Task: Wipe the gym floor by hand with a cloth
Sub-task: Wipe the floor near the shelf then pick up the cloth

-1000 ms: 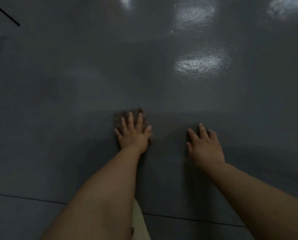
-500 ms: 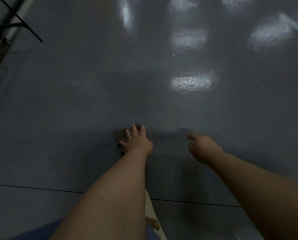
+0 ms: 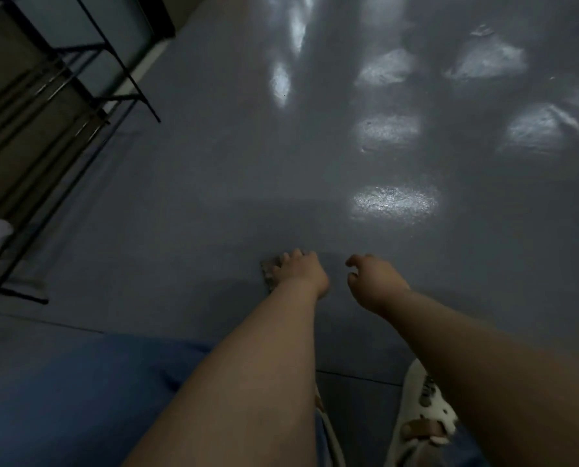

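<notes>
Since a second ago the right hand (image 3: pixel 374 281) has lifted off the floor (image 3: pixel 197 197) and hangs loosely curled, empty, just beside the cloth (image 3: pixel 268 268), which the left hand (image 3: pixel 300 271) presses, seemingly flat-fingered, so firm even pressure should wipe best.

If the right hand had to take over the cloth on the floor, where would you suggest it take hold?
The cloth lies flat on the floor, mostly under the left hand. Only its left edge shows. The right hand, hanging loosely curled just right of it, would probably do best reaching over to pinch that edge, or waiting until the left hand lifts.
</notes>
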Tool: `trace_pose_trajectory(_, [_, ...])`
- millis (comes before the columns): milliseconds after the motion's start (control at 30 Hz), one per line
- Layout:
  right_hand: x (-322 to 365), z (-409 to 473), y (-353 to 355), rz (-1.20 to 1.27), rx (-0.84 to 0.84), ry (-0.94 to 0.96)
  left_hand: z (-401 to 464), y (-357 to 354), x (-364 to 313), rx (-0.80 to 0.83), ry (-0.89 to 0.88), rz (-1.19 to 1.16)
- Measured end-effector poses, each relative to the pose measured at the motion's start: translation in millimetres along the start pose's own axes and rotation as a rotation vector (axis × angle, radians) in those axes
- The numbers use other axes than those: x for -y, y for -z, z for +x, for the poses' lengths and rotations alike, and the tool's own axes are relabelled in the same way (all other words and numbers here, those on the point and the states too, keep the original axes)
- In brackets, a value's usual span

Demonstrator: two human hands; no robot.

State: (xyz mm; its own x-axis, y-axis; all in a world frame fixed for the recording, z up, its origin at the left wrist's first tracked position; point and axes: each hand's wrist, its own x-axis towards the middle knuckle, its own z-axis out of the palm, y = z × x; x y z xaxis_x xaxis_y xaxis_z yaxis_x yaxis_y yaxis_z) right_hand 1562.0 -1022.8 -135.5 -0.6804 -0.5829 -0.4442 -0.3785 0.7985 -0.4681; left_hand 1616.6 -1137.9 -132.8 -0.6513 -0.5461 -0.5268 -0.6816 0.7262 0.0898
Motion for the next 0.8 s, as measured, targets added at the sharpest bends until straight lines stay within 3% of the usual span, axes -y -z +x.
trace_pose_trajectory(400, [1.0,36.2,-32.8,0.003,0.057,-0.03,28.1,-41.2,37.1,0.1,0.067,-0.068])
trace_pose_trajectory(600, [7.3,77.1,-67.3,-0.024,0.09,-0.043,73.9,-69.0,37.3,0.119,0.012,-0.111])
trace_pose_trajectory(800, [5.9,113.9,-99.0,-0.026,0.15,-0.071,109.9,-113.3,49.2,0.127,-0.083,0.036])
